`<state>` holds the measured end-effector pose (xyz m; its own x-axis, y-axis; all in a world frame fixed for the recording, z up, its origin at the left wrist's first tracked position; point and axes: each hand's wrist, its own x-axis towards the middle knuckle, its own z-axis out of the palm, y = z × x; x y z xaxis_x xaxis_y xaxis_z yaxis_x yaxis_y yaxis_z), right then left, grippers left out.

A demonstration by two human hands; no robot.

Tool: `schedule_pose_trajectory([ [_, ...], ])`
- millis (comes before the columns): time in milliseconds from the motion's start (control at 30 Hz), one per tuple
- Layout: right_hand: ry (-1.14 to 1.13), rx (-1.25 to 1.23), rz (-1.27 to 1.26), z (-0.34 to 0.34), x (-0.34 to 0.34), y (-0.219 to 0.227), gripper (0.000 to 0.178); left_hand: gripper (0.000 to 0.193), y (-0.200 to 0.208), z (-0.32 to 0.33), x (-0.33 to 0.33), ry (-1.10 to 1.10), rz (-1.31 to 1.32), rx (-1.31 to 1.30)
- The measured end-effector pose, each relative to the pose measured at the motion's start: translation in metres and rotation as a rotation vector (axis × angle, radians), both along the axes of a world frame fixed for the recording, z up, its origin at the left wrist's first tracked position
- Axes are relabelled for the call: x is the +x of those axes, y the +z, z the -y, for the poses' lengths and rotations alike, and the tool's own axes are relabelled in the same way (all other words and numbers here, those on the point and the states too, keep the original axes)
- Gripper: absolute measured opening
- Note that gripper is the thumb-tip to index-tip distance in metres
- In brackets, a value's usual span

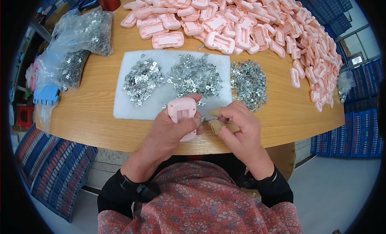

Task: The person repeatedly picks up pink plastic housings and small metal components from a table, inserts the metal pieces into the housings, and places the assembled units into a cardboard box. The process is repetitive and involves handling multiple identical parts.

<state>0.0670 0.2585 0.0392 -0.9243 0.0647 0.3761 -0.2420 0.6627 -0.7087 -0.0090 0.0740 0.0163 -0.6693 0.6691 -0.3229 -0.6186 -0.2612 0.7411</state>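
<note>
My left hand is closed around a pale pink plastic housing, thumb across its lower part. A rectangular opening shows in the housing's face. Just right of it is my right hand, with tan finger covers on thumb and index finger. Those two tips are apart, and a small metal clip shows beside them, near my left fingers. I cannot make out what bears the clip. Behind my hands, a white foam sheet carries two heaps of metal clips, a left heap and a middle heap.
Another heap of clips lies right of the foam, on the wooden table. A large pile of pink housings covers the far and right side. Clear bags of metal parts sit at the left, beside a blue plastic piece.
</note>
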Motion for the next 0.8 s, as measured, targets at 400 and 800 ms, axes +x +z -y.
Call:
schedule_pose_trajectory([
  [400, -0.029, -0.583, 0.437, 0.002, 0.003, 0.003, 0.015, 0.044, 0.005, 0.002, 0.000, -0.097, 0.132, 0.063],
  [800, 0.045, -0.197, 0.096, 0.000, -0.003, 0.002, 0.016, 0.059, -0.001, 0.005, -0.004, -0.160, 0.335, 0.212],
])
